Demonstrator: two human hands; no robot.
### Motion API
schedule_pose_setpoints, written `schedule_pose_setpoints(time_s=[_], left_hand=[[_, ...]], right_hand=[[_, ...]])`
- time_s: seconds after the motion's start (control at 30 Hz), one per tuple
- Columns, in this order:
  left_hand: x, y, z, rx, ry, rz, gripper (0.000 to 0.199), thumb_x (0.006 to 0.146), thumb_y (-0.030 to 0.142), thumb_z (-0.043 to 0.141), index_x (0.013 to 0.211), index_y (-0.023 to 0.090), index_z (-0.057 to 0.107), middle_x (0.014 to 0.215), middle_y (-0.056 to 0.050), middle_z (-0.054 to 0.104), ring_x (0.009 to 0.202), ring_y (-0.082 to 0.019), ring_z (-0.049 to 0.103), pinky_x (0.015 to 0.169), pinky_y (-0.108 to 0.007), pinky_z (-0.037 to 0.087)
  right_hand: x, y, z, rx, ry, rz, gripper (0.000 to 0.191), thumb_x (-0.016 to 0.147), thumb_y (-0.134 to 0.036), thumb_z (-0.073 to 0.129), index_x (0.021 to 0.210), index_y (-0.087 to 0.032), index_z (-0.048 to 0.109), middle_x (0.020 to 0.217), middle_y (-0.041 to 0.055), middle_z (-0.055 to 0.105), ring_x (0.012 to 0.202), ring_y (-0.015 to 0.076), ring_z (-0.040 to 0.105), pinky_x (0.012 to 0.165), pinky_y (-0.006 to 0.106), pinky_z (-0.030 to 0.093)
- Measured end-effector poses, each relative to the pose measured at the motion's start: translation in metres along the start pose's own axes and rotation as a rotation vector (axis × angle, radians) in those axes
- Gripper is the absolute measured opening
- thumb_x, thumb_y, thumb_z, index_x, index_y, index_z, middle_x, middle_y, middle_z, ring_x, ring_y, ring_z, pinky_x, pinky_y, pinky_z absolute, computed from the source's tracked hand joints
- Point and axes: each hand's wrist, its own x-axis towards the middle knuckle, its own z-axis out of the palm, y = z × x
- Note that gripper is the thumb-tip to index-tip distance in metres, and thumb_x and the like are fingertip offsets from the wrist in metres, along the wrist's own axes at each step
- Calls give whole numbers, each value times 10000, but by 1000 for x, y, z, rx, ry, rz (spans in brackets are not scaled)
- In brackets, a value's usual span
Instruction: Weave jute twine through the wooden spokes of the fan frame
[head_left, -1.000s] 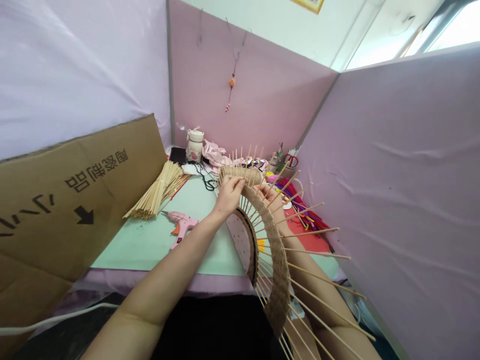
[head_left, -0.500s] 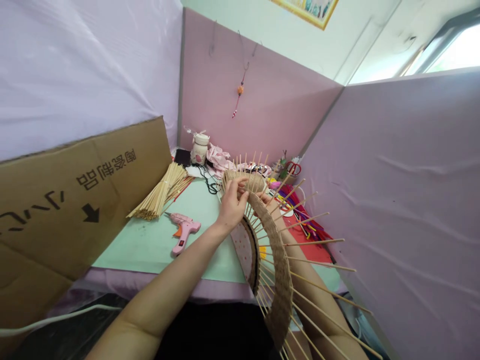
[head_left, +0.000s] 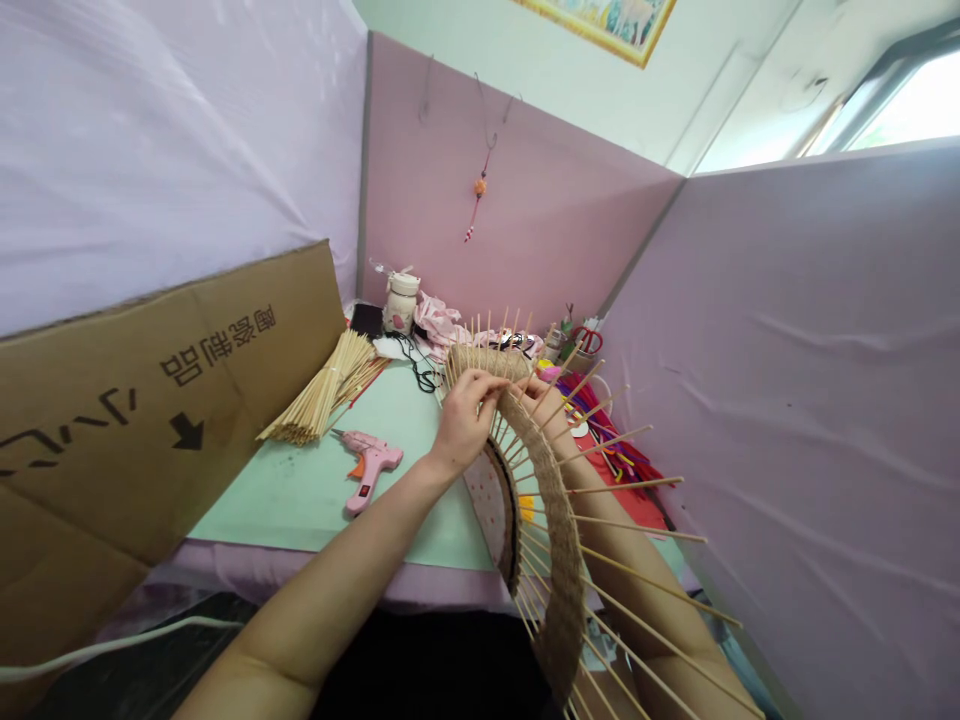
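A round frame of thin wooden sticks with a brown woven band [head_left: 559, 520] stands tilted in front of me, its sticks fanning outward. My left hand [head_left: 471, 412] pinches at the band's upper edge, thumb and fingers together. Just right of it, my right hand [head_left: 534, 396] reaches from behind the sticks, its fingers closed at the same edge and partly hidden. What lies between the fingertips is too small to make out. Inside the ring, a dotted panel with a dark rim [head_left: 491, 505] shows beside a small yellow piece [head_left: 527, 508].
A pink glue gun [head_left: 367, 467] lies on the green tabletop [head_left: 300, 500] near a bundle of sticks [head_left: 322, 390]. Cardboard [head_left: 225, 400] leans at the left. At the back are a white jar [head_left: 402, 300] and pink cloth; coloured strips [head_left: 622, 450] and red scissors [head_left: 587, 342] lie right.
My left hand's fingers have shifted slightly right along the upper edge, closer to my right hand. The view has tilted a little upward.
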Motion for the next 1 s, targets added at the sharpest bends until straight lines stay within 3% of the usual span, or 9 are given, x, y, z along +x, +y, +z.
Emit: schedule_pose_setpoints(time_s=[0.27, 0.43, 0.53, 1.0], left_hand=[[1, -5, -1, -10, 11, 50, 191, 912, 132, 502, 996, 193, 662, 976, -51, 609, 939, -154, 603, 855, -289, 502], [2, -7, 1, -150, 96, -122, 207, 884, 112, 515, 1074, 186, 546, 934, -36, 654, 884, -144, 639, 819, -284, 518], [4, -8, 1, -164, 65, -158, 170, 881, 115, 511, 1029, 181, 562, 942, -39, 670, 876, -143, 645, 828, -287, 519], [9, -5, -2, -4, 1, -46, 208, 860, 92, 532, 983, 169, 681, 954, -51, 668, 912, -162, 627, 830, -294, 520]], right_hand=[[7, 3, 2, -69, 3, -44, 501, 597, -627, 706, 546, -214, 427, 507, -28, 427, 489, 108, 384, 463, 256, 317], [11, 4, 1, -143, 33, -92, 494, 611, -630, 690, 540, -197, 462, 508, -30, 412, 505, 101, 361, 469, 253, 291], [14, 6, 0, -141, 32, -104, 502, 618, -639, 675, 535, -194, 458, 500, -38, 392, 495, 93, 346, 468, 248, 283], [21, 18, -3, -111, 0, -102, 515, 597, -670, 692, 566, -193, 501, 502, -37, 416, 464, 90, 340, 431, 238, 278]])
